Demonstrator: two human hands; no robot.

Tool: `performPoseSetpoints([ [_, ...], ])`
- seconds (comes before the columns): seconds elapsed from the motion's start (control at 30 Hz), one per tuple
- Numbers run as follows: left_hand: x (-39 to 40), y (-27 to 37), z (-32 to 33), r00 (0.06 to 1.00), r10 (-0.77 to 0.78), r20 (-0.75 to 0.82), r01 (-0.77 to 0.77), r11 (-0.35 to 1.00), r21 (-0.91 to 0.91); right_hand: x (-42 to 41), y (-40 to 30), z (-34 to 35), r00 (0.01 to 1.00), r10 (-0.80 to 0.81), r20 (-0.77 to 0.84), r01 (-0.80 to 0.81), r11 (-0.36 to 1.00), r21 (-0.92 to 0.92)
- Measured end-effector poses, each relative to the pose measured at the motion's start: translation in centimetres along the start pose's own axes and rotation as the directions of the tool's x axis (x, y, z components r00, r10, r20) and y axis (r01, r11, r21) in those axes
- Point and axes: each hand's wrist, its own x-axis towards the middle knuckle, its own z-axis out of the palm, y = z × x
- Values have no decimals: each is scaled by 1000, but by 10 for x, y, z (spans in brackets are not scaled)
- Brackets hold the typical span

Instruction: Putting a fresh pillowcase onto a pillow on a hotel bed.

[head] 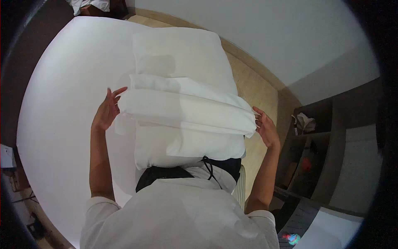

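Observation:
A folded length of white cloth [186, 107] stretches crosswise in front of me, between my two hands. At its left end is my left hand [105, 112], some fingers curled against the edge and others extended. My right hand [267, 129] pinches the opposite end, with its fingertips partly hidden by the fabric. Below the cloth lies a broad, flat piece of white bedding [186, 46], perhaps a pillow or a folded quilt. Its near part reaches my lap, where a loose white flap [205, 146] lies over it.
A white-sheeted mattress [62, 93] extends to the left and far side. Right of it runs a wooden floor [253, 84] along a pale wall [279, 40]. A dark open shelf unit [311, 162] with several items stands at right. White fabric [93, 4] sits at the far left corner.

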Motion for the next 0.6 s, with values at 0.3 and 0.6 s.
performPoseSetpoints([
  [0.3,56,20,21,991,25,-132,22,940,342,59,-14,34,980,14,-197,-49,984,-174],
  [0.6,53,35,43,972,64,-226,-17,979,202,59,-7,22,842,-236,-486,279,960,17],
])
